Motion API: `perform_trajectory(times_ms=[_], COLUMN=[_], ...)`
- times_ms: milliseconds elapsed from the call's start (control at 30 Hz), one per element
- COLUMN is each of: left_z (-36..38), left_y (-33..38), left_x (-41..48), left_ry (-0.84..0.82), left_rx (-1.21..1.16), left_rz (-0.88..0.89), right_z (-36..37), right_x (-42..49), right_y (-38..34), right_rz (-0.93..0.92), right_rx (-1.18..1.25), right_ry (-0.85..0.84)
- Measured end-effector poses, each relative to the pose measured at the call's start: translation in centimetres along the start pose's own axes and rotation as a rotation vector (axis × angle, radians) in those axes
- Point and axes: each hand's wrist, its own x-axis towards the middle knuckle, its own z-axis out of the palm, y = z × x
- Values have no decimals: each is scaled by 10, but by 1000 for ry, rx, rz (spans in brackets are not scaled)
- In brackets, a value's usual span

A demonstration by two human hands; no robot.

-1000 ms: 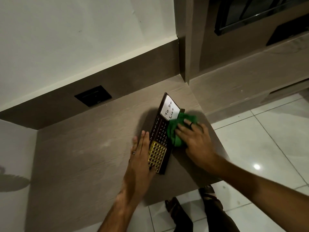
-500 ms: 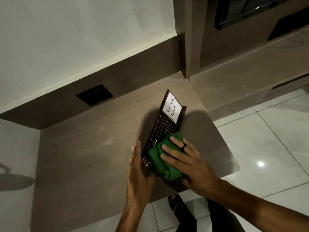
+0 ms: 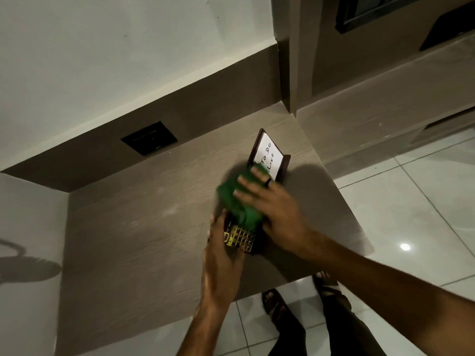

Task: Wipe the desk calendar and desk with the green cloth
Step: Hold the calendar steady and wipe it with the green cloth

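A dark desk calendar lies on the wooden desk (image 3: 144, 235), with a gold grid (image 3: 240, 238) at its near end and a white "To Do List" card (image 3: 268, 156) at its far end. My right hand (image 3: 272, 206) presses the green cloth (image 3: 237, 201) flat on the calendar's middle, fingers spread over it. My left hand (image 3: 221, 263) rests against the calendar's near left edge and steadies it. The cloth and hand hide the middle of the calendar.
A black socket plate (image 3: 149, 141) is set in the brown back panel. The desk's right edge (image 3: 344, 209) drops to a white tiled floor (image 3: 411, 201). My sandalled feet (image 3: 277, 304) stand below the front edge. A lower shelf (image 3: 385, 104) runs at the right.
My right hand has slid the green cloth from the calendar's near end up toward the white card, uncovering the gold grid. My left hand stays at the near edge.
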Motion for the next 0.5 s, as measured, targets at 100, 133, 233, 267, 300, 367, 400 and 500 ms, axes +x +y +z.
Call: perform_trajectory(times_ms=[100, 133, 233, 267, 300, 367, 400, 500], left_z=[-3, -2, -1, 0, 1, 1, 1, 0], left_y=[4, 4, 4, 3, 2, 2, 2, 4], left_x=[0, 0, 0, 0, 0, 1, 2, 1], left_ry=[-10, -8, -6, -4, 0, -8, -20, -38], left_rx=[40, 43, 35, 34, 33, 32, 48, 87], left_rz=[10, 7, -20, -17, -13, -24, -38, -70], right_z=[1, 8, 29, 33, 33, 29, 24, 11], right_x=[-5, -17, -60, -67, -68, -52, -41, -23], right_y=[12, 9, -9, -11, -9, -1, 5, 19], right_rz=[253, 267, 90, 14, -53, -51, 39, 369], right_rx=[-77, -101, -87, -66, -51, -35, -25, -50], right_ry=[56, 46, -99, -161, -185, -121, -67, -1])
